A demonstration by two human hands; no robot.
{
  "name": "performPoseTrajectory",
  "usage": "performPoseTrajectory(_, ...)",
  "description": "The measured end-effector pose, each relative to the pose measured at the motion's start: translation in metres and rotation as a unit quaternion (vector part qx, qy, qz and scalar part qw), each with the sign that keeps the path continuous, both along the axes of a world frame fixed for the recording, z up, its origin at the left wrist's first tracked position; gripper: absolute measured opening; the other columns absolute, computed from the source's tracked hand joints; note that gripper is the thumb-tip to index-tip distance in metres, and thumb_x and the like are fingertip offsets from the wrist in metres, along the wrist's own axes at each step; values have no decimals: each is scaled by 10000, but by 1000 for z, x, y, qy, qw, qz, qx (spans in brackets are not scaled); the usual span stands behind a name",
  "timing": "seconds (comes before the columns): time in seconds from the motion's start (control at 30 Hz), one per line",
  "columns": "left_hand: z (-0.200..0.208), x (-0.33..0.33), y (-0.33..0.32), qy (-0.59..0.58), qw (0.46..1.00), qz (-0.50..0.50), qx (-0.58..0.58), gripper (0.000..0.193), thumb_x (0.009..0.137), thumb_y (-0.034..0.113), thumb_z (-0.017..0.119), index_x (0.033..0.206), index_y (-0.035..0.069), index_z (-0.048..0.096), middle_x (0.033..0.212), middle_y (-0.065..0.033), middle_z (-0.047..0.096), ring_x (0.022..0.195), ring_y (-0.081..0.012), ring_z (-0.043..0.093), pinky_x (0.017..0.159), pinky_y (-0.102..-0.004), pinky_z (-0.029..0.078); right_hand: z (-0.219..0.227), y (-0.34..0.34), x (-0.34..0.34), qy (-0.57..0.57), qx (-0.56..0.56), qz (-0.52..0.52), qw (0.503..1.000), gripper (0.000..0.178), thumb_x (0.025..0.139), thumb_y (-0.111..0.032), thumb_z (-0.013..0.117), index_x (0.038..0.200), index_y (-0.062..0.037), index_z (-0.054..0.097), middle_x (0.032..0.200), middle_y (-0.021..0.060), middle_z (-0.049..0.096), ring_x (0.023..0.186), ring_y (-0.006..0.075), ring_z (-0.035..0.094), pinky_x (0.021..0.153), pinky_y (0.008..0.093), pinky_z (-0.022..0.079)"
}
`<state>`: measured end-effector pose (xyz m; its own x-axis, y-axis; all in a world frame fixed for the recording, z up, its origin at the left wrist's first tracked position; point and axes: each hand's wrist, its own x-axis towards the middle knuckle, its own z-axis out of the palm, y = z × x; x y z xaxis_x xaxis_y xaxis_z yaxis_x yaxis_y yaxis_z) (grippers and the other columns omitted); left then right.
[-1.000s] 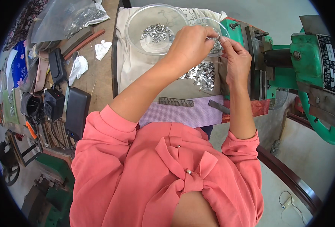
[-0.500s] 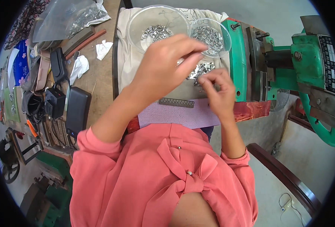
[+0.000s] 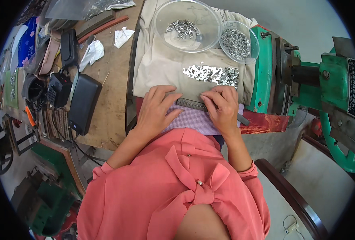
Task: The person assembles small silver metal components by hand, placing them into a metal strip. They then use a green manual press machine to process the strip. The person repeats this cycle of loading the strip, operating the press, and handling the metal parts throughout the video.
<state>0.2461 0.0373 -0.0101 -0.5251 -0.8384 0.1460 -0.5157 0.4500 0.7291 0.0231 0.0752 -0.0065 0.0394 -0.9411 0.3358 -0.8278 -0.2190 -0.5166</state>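
A dark, notched metal strip (image 3: pixel 190 104) lies on the purple woven mat (image 3: pixel 195 120) in front of me. My left hand (image 3: pixel 157 110) rests beside its left end, fingers and thumb apart, with nothing visible in it. Over the strip's right part is my right hand (image 3: pixel 222 107), thumb and index finger pinched together; anything between them is too small to make out. A dark flat bar (image 3: pixel 243 119) sticks out past this hand, roughly in line with the strip; the join is hidden. Just beyond, small shiny metal pieces (image 3: pixel 211 74) lie spread on the beige cloth (image 3: pixel 157 68).
Two clear plastic bowls of small metal parts stand beyond, a large one (image 3: pixel 155 30) and a smaller one (image 3: pixel 256 50). A green machine (image 3: pixel 261 76) borders the right. On the wooden table (image 3: pixel 105 96) at left lie a black power bank (image 3: pixel 83 104), crumpled tissues (image 3: pixel 92 55) and cables.
My left hand has come down from near the bowls to the strip's left end. My right hand has moved from the metal pieces down onto the strip. The whole view has shifted slightly.
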Motion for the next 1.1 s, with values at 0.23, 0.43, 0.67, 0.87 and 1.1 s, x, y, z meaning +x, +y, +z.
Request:
performPoseTrajectory(0.23, -6, 5, -1, -11, 1000, 7, 0, 297, 729, 127, 800, 996, 74, 681, 1164, -80, 617, 1102, -299, 557, 923, -410, 428, -3, 3, 5, -79, 44, -53, 995, 85, 783, -125, 781, 856, -107, 742, 911, 11, 637, 951, 236, 542, 844, 382, 375)
performPoseTrajectory(0.43, -14, 11, 14, 5, 997, 81, -3, 285, 751, 120, 787, 1020, 76, 704, 1203, -64, 647, 1142, -275, 582, 954, -405, 411, 1, -5, 19, -147, 89, -41, 984, 72, 791, -144, 777, 852, -119, 747, 903, 0, 639, 977, 228, 544, 875, 379, 359)
performPoseTrajectory(0.67, -19, 6, 22, 44, 992, 120, 10, 263, 766, 111, 784, 1025, 77, 751, 1268, -49, 657, 1200, -258, 581, 992, -388, 400, -2, -16, 27, 24, 34, -8, 999, 83, 772, -183, 793, 834, -141, 757, 930, -19, 636, 1018, 233, 532, 934, 415, 305)
performPoseTrajectory(0.87, -20, 5, 22, 42, 991, 129, -8, 275, 765, 122, 785, 1038, 95, 756, 1242, -23, 666, 1179, -241, 587, 976, -384, 405, 2, -15, 31, -108, 141, -29, 984, 99, 789, -231, 786, 844, -149, 786, 983, -32, 650, 1070, 224, 511, 989, 410, 273)
performPoseTrajectory(1.1, -21, 4, 21, 51, 990, 128, -7, 303, 736, 96, 802, 1035, 92, 758, 1246, -64, 676, 1177, -265, 602, 983, -388, 402, 7, -19, 43, -90, 194, -28, 976, 135, 796, -267, 789, 867, -153, 800, 1038, -32, 646, 1132, 228, 465, 1025, 427, 244)
